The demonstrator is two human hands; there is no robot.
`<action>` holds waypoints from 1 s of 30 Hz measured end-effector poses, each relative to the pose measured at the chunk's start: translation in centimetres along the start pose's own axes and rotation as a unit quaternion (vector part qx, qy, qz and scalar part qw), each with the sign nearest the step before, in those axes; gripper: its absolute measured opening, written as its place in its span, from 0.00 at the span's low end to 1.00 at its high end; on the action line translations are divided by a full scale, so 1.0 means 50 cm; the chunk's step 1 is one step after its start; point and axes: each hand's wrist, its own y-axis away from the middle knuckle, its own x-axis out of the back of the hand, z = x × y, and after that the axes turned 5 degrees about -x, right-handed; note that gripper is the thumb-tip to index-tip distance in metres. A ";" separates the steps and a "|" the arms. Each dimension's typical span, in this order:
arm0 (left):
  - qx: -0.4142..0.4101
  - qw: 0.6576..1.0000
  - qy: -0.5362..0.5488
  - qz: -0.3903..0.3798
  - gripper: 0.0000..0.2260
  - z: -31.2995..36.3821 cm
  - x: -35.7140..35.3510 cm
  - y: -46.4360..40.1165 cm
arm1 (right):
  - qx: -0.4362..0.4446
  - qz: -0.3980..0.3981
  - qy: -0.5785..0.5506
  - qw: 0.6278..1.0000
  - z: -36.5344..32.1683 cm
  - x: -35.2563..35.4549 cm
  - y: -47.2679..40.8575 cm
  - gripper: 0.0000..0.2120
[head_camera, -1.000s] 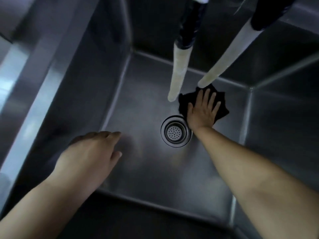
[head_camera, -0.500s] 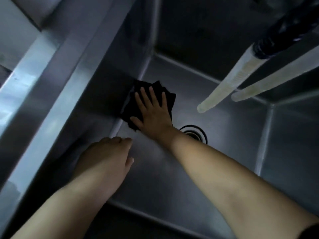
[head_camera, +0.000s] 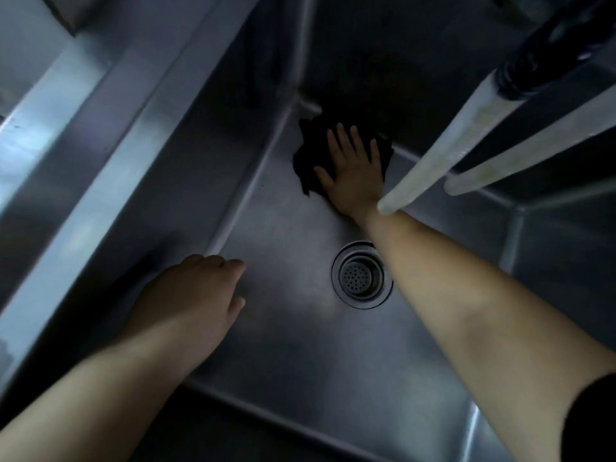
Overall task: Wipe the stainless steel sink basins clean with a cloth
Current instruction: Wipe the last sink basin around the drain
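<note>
Crumpled black cloth [head_camera: 308, 161], far-left corner

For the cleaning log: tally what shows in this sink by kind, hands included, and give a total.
Hands: 2, left hand resting by the basin's left wall, right hand pressed flat on the cloth
Cloths: 1, black cloth
Drain strainers: 1, drain strainer
Pale hoses: 2, near hose, far hose
Sink basins: 1, basin
Total: 7

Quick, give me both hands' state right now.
Left hand: open, fingers loosely curled, holding nothing, over the sink basin.
Right hand: open, fingers spread flat, pressing the black cloth.
</note>
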 end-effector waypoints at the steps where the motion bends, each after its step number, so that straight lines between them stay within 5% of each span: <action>1: 0.000 1.000 -0.004 -0.006 0.18 0.000 0.000 0.001 | -0.013 -0.005 0.005 1.000 0.026 -0.001 0.016 0.34; 14: -0.032 0.999 -0.019 -0.036 0.16 0.019 0.004 0.008 | -0.264 -0.033 0.002 0.964 0.313 -0.026 0.236 0.33; 24: -0.045 0.997 -0.028 -0.055 0.16 0.025 0.015 0.007 | -0.308 -0.073 -0.006 0.948 0.176 -0.028 0.534 0.37; 30: -0.072 0.997 -0.030 -0.029 0.13 0.033 0.022 0.014 | -0.417 -0.077 -0.038 0.905 0.129 -0.038 0.468 0.35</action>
